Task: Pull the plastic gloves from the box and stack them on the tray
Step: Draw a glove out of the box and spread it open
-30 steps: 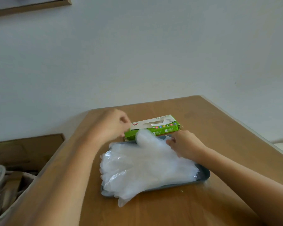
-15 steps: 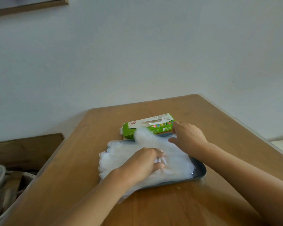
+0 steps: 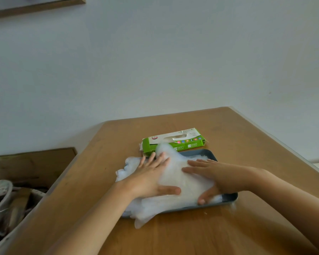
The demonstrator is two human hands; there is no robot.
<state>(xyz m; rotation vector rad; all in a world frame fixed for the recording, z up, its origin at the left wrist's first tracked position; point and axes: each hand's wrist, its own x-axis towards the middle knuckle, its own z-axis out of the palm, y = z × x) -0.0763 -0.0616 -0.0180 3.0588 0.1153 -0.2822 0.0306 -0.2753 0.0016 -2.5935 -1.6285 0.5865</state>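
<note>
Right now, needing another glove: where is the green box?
Head view, mid-frame: the green box lies on the table, just behind the tray, beyond the left hand.

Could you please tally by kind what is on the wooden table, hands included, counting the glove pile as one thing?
green box: 1
tray: 1
stack of plastic gloves: 1 (single gloves cannot be counted)
hands: 2, left hand and right hand
Total: 5
</note>
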